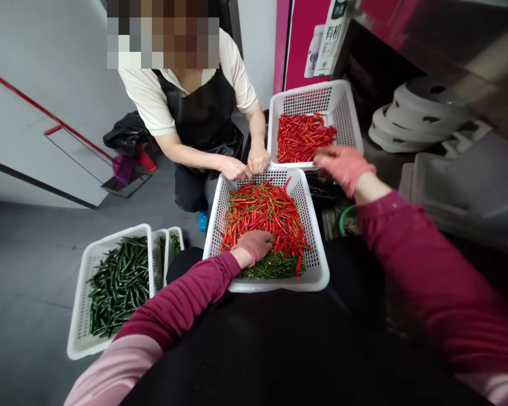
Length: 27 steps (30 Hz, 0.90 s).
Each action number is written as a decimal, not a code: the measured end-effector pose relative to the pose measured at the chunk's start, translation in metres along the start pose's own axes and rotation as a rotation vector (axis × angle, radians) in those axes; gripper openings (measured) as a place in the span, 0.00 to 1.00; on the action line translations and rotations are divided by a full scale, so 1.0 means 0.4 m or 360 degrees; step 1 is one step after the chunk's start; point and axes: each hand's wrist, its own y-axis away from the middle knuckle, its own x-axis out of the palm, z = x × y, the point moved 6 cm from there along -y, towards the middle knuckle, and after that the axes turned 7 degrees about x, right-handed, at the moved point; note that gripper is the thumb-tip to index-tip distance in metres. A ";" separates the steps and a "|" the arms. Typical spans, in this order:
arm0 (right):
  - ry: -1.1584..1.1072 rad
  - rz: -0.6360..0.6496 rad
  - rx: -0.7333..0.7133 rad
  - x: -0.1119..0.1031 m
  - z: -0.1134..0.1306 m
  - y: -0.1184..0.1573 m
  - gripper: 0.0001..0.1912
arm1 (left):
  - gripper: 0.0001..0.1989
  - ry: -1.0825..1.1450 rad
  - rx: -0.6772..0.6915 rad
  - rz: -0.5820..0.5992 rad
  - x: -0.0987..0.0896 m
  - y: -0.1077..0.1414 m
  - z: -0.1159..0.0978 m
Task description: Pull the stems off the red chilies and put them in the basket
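While a person (205,107) leans in at 11 o'clock, I have the near basket (279,284) just beyond my lap, white and full of holes; I take it as the centre of my clock. The far basket (346,119), also white, stands close by at 1 o'clock, and the third basket (79,327) sits lower down at 8 o'clock. A pale stack (423,121) is blurred at 2 o'clock.

Red chillies (268,211), many with green stems, fill most of the near basket, and green chillies (118,282) fill the third. The far basket holds a smaller red heap (302,135), and green stalks (275,268) lie at the near basket's own 6 o'clock. A dustpan (127,186) rests at 10 o'clock.

My left grip (254,246) lies on the edge of the red chillies, by the stalks, fingers bent; I cannot tell whether it pinches anything. My right grip (342,168) reaches over the far basket's near rim, beside the red heap; blur hides whether its fingers are together or apart. The person's hands (259,160) meet above the near basket's far rim, a red bit (249,167) between them.
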 end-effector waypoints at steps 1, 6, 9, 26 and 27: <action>0.0082 0.0137 0.0075 0.034 -0.044 0.058 0.23 | 0.12 -0.0011 0.0099 0.0034 0.015 -0.010 -0.025; 0.0356 0.0205 0.0323 0.092 -0.237 0.268 0.12 | 0.19 -0.0194 0.0493 -0.0040 0.078 -0.061 -0.179; 0.0414 0.0199 0.0353 0.077 -0.271 0.311 0.13 | 0.17 -0.0225 0.0506 0.0013 0.083 -0.087 -0.217; 0.0372 0.0849 0.0019 0.207 -0.139 0.360 0.03 | 0.32 0.1308 0.0380 0.0130 0.005 0.100 -0.089; 0.0360 0.0719 0.0046 0.175 -0.148 0.346 0.04 | 0.31 0.1108 0.0361 0.0201 0.022 0.104 -0.076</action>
